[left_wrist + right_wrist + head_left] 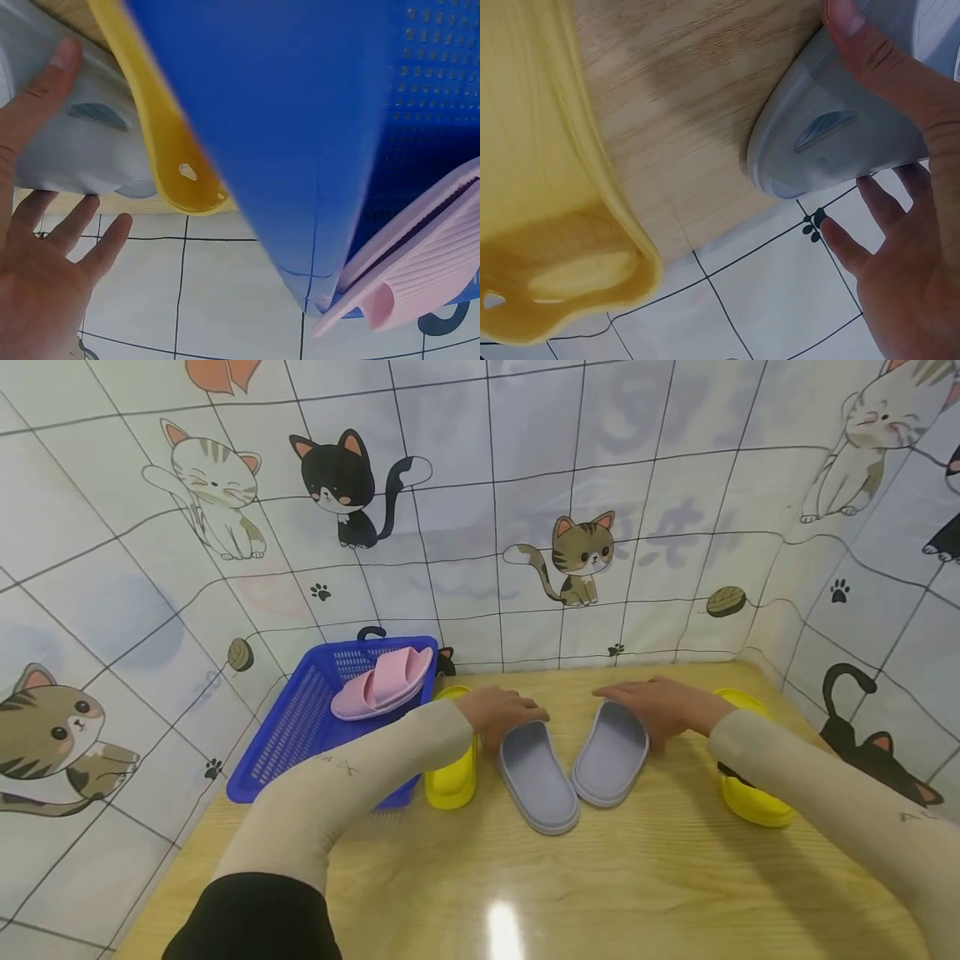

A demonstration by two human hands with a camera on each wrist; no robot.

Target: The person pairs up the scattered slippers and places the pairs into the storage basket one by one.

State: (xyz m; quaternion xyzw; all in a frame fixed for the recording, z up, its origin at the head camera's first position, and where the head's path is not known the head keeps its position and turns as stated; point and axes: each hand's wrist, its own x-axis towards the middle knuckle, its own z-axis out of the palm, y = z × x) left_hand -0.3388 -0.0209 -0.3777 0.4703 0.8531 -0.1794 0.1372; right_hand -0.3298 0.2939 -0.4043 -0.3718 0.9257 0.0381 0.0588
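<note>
Two grey slippers lie on the wooden table in the head view, toes away from me, their heel ends close together. My left hand (498, 713) holds the toe of the left grey slipper (542, 785). In the left wrist view, its thumb lies on the slipper's upper (82, 142), with the other fingers by the toe end. My right hand (654, 707) holds the toe of the right grey slipper (611, 758). The right wrist view shows the thumb on that slipper's upper (825, 112) and the fingers along the toe; some fingertips are hidden.
A blue basket (281, 743) at the left bears a pair of pink slippers (384, 683). Between basket and left slipper lies a long yellow plastic piece (452, 781). Another yellow piece (757, 803) lies partly under my right forearm. Cat-patterned wall sheeting (457, 593) stands behind the table (600, 885).
</note>
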